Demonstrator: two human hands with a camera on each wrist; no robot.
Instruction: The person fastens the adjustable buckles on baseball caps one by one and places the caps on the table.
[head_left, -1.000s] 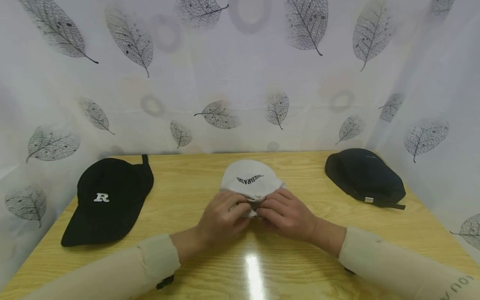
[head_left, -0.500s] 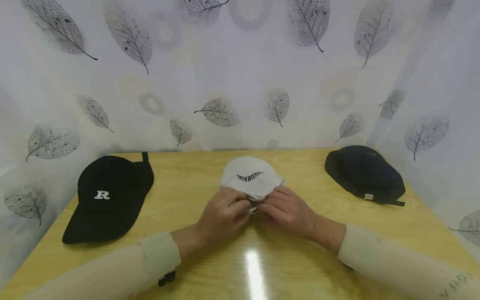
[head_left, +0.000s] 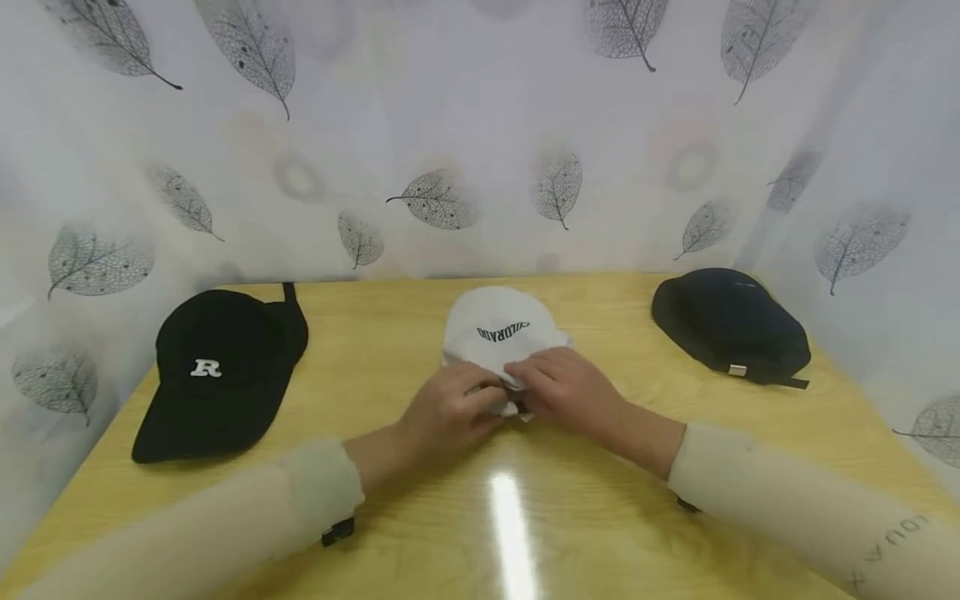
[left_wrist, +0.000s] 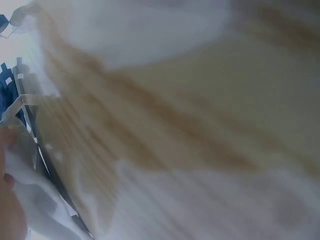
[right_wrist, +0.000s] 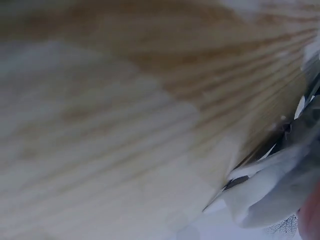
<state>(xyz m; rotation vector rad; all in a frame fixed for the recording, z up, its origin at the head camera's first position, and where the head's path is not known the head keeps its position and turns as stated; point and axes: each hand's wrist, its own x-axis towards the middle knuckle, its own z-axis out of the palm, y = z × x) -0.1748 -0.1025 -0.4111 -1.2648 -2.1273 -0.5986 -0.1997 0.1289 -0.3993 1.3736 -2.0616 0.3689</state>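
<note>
A white cap (head_left: 498,321) with dark "COLORADO" lettering lies mid-table, the letters upside down from here. My left hand (head_left: 453,408) pinches the near left part of its edge between thumb and curled fingers. On the near right, my right hand (head_left: 570,387) grips the edge, its fingertips folded over the fabric. A small dark gap shows between the hands, and the fingers hide much of the near edge. Pale folds of the cap (left_wrist: 37,200) sit at the left of the left wrist view. In the right wrist view, the cap (right_wrist: 280,190) is at the lower right.
A black cap (head_left: 225,333) with a white "R" lies at the left, brim towards me. At the right back rests another dark cap (head_left: 727,325) with a metal buckle and strap end. Behind the wooden table (head_left: 375,333) hangs a white leaf-patterned curtain (head_left: 480,125).
The head view has tipped down a little, so everything sits higher in it. My right fingers have shifted up and inward over the white cap's near edge. The left hand keeps its hold.
</note>
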